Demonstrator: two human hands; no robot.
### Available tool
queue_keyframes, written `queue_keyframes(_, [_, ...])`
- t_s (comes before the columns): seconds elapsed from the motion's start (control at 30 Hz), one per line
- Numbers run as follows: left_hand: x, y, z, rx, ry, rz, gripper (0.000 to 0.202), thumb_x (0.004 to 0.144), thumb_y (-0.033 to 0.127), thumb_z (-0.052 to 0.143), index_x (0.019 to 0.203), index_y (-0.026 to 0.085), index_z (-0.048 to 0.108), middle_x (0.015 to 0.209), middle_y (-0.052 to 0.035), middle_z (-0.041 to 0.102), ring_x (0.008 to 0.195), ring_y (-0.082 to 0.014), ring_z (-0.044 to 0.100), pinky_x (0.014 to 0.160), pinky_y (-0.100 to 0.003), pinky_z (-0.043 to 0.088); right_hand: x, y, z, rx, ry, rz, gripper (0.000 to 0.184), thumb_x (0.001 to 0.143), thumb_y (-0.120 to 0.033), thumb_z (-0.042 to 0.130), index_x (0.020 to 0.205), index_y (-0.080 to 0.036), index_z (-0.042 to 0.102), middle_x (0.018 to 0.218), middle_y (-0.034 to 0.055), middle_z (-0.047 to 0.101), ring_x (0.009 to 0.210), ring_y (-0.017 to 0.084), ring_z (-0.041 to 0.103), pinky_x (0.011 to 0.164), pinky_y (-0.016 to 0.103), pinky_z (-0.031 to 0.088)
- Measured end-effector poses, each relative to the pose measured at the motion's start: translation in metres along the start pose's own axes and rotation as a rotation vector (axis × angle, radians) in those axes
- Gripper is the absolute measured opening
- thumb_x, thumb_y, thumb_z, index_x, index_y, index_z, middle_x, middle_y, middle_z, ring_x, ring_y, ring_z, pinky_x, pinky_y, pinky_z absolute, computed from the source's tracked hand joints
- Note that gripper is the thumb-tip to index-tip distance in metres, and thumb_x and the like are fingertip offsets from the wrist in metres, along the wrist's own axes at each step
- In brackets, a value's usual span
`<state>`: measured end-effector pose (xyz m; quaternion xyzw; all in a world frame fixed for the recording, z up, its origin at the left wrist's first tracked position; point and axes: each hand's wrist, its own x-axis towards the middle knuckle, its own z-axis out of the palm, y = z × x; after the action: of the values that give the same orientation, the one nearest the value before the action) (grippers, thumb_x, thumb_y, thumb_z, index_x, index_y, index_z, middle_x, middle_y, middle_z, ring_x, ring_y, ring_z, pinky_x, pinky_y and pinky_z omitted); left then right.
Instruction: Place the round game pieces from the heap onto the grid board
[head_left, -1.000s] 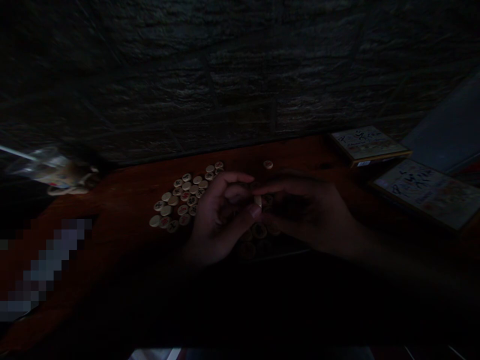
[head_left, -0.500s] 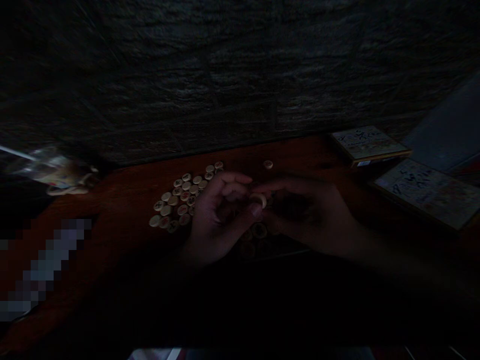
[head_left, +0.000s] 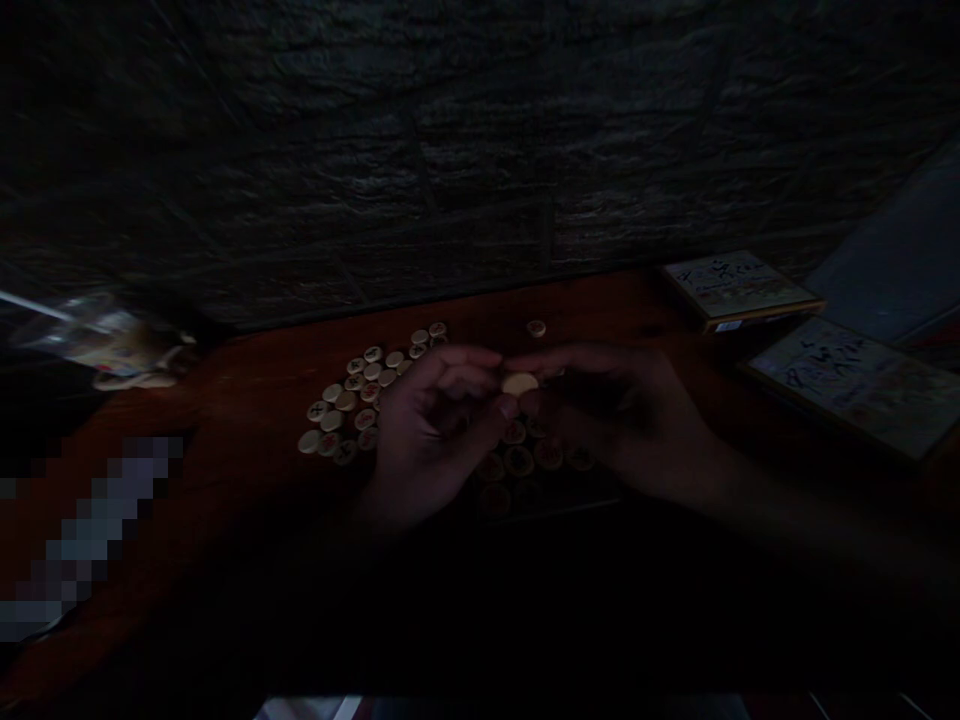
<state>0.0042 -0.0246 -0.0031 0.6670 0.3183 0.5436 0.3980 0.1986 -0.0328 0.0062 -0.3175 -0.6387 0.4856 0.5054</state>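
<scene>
In the dim head view, a round pale Chinese chess piece (head_left: 520,386) is pinched between the fingertips of both hands, with a plain face turned toward me. My left hand (head_left: 431,430) grips its left side, thumb below and fingers curled above. On the other side, the fingers of my right hand (head_left: 641,420) close on it too. Under the hands lie several chess pieces (head_left: 518,460) with red or dark characters, partly covered by the fingers. More loose pieces (head_left: 345,400) spread to the left of my left hand, some plain side up.
A lone chess piece (head_left: 536,328) lies behind the hands on the reddish wooden table (head_left: 285,370). Two flat boxes with dark writing, a farther box (head_left: 739,285) and a nearer box (head_left: 847,380), are at right. A plastic cup (head_left: 112,340) stands left; a stone wall (head_left: 480,150) rises behind.
The held piece has turned from edge-on to show its plain face. My right hand has shifted slightly, uncovering more of the pieces beneath.
</scene>
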Motion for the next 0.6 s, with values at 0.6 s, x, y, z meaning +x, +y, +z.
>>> queue_keyframes(0.6, [-0.002,0.005,0.003,0.226,0.053,0.069,0.013,0.089,0.009,0.075,0.094,0.02,0.081,0.082,-0.0001,0.083,0.063,-0.0109,0.075,0.058,-0.018,0.061,0.0,0.001,0.0,-0.072,0.024,0.047,0.015,0.085,-0.031,0.087,0.09,-0.02,0.079,0.075,-0.001,0.078,0.064,0.012,0.072,0.055,0.021,0.055])
